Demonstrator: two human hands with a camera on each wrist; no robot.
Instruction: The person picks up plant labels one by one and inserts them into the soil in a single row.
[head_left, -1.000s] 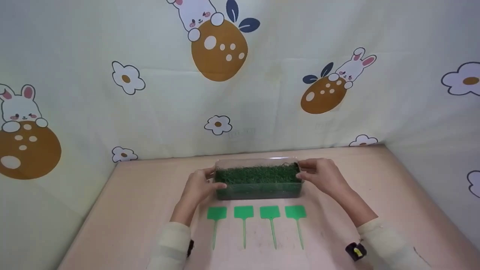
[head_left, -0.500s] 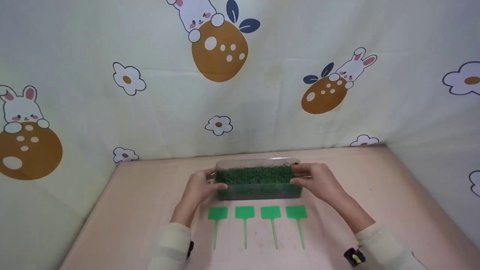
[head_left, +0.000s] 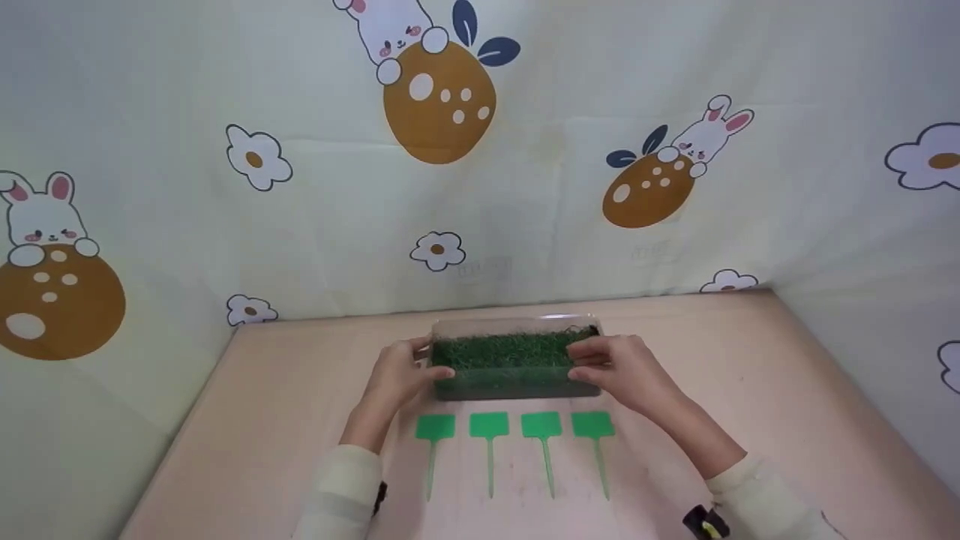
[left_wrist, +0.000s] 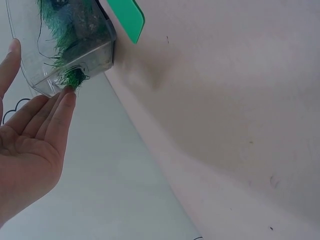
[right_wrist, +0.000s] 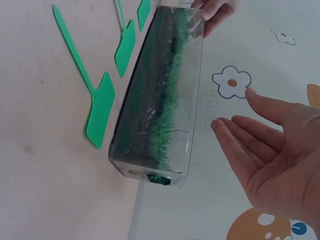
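Note:
A clear plastic box [head_left: 517,384] with green grass [head_left: 499,351] inside stands on the table, its dark base showing in the right wrist view. My left hand [head_left: 394,375] holds the box's left end, thumb at the front rim and fingers against the end wall. Over the right part of the box is my right hand [head_left: 630,371], holding nothing. The right wrist view shows this hand's fingers nearly straight and apart from the box. Several green plant labels [head_left: 541,424] lie in a row in front of the box, their stems pointing toward me.
The pale table [head_left: 285,420] reaches back to a cloth backdrop [head_left: 525,195] printed with rabbits and flowers. Cloth also hangs along both sides. A green label [right_wrist: 102,112] lies close beside the box in the right wrist view.
My right hand has moved left and slightly toward me, from the box's right end to over its right part. My left hand and the box stay in place.

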